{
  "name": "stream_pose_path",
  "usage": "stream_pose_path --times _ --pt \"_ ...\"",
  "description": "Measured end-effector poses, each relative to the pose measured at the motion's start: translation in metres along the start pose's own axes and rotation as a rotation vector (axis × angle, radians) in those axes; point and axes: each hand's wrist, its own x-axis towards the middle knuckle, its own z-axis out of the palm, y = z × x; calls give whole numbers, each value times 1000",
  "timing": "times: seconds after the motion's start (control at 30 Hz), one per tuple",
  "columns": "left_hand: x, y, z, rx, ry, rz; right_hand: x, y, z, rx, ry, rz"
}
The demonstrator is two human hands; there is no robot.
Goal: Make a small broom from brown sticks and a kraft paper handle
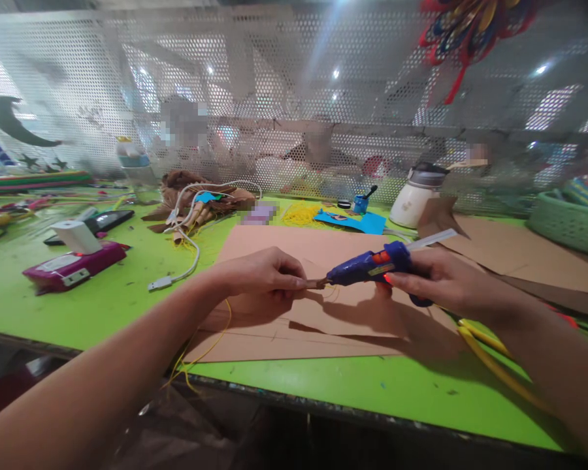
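My right hand [441, 281] is wrapped round a dark blue hot glue gun [365, 264], a clear glue stick [434, 239] poking out of its back. The gun's nozzle points left and meets the end of a small brown paper piece [315, 284]. Between the thumb and fingers of my left hand [269, 277], that piece is pinched; most of it is hidden. Thin yellow strands hang near its tip. Below both hands lie brown paper sheets [255, 346] on the green table [372, 391].
At left are a purple power strip [73, 267] with a white plug and a white USB cable [161, 283]. Behind lie brown paper rolls [200, 215], yellow string [304, 214], blue paper [357, 222] and a white bottle [416, 199]. A green basket [568, 225] stands right, before a perforated metal screen [274, 78].
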Motion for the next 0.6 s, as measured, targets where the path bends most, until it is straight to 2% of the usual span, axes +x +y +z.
stream_pose_path --times 0.2,0.4,0.6 --pt "0 -1 0 28 21 12 -5 8 -6 62 2 45" --pt "1 0 3 105 40 27 -5 6 -6 113 20 57" --pt "2 1 8 427 251 80 -1 3 -3 94 15 36"
